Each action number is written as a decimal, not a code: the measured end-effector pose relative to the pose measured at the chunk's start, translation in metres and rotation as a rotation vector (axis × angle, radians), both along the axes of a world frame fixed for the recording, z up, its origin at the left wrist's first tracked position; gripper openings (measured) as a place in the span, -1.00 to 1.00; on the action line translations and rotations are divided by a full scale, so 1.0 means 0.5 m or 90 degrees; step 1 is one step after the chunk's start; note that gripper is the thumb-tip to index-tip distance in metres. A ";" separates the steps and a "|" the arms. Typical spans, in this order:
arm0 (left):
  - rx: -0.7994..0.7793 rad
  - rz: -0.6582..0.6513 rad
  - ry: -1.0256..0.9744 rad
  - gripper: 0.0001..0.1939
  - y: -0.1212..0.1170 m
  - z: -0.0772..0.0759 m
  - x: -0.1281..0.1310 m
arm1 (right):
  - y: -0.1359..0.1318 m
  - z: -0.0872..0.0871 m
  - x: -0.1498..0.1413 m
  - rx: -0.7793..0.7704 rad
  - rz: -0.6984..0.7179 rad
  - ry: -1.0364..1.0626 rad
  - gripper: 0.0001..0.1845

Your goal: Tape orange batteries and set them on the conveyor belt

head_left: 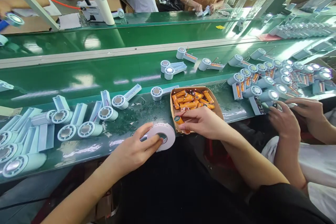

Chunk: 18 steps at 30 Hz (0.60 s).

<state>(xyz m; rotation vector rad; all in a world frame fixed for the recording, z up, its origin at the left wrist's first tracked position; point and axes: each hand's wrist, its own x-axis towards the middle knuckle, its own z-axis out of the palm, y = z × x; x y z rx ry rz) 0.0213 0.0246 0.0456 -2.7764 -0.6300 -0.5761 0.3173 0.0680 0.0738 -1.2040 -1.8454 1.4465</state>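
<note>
A roll of white tape [169, 136] is gripped in my left hand [139, 147], with fingers through its core, at the bench's front edge. My right hand [203, 122] is at the near side of a cardboard box [219, 113], its fingers closed on an orange battery [179, 119] with a greenish end. More orange batteries [193, 99] with thin wires lie heaped in the box. Just behind the box, a pale blue fan housing [156, 93] with an open handle rests on the green bench.
Several fan housings [63, 131] lie on the left of the bench. Others, some with orange batteries, crowd the right [270, 80]. A co-worker's hands [285, 120] work close on my right. Across the green line [105, 71], people sit at another bench [162, 17].
</note>
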 end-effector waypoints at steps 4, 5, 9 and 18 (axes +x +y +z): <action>-0.002 -0.014 0.043 -0.77 0.008 0.029 -0.003 | 0.010 -0.012 -0.020 -0.025 0.051 0.020 -0.85; 0.002 -0.012 0.053 -0.76 0.011 0.037 -0.004 | 0.008 -0.025 -0.029 -0.060 0.022 0.072 -0.77; 0.051 0.017 0.071 -0.72 0.018 0.064 0.008 | -0.028 -0.084 -0.089 -0.130 -0.263 0.344 -0.50; 0.020 0.141 -0.055 -0.70 -0.012 0.025 0.053 | -0.098 -0.129 -0.181 -0.023 -0.571 0.565 -0.35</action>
